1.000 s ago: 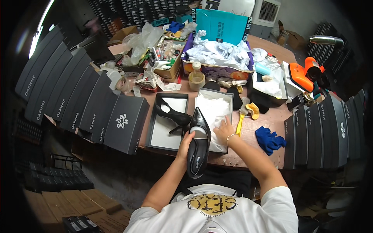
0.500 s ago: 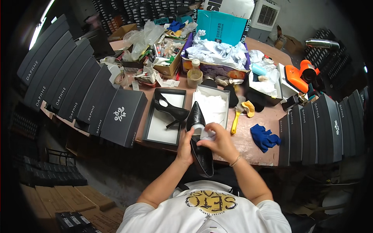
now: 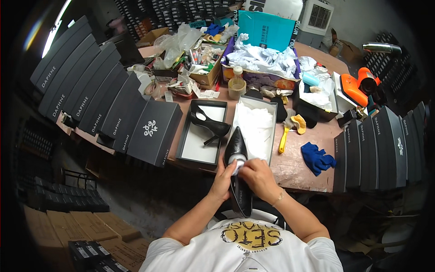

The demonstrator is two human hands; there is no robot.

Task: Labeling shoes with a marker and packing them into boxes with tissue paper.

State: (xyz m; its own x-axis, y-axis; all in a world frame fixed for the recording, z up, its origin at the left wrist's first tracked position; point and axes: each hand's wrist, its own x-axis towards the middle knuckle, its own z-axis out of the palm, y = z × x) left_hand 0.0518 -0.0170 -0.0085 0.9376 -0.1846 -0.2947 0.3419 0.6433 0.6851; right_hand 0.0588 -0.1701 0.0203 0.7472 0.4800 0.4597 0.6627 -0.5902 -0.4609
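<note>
A black pointed high-heel shoe (image 3: 236, 145) lies toe-away between my two hands near the table's front edge. Its left side is gripped by my left hand (image 3: 222, 182), thumb near the opening. My right hand (image 3: 259, 177) is closed, its fingers pinching a white paper wad (image 3: 237, 165) at the shoe's mouth. Part of that wad sits inside the toe. The matching black shoe (image 3: 213, 125) rests on its side in a shallow grey box part (image 3: 185, 153) with a white inside. Beside it is an open shoe box with white tissue paper (image 3: 256, 122).
Dark shoe boxes line the left (image 3: 154, 131) and right (image 3: 387, 149) sides. A yellow-handled brush (image 3: 283, 139) and blue cloth (image 3: 318, 158) lie to the right. Behind stand a jar with a bottle (image 3: 237, 86), a paper-filled carton (image 3: 260, 79) and an orange tool (image 3: 353, 90).
The view has shifted, so the table appears further right. The shoe and both hands are closer to my body, and my right hand's fingers have drawn together on the paper at the shoe's opening.
</note>
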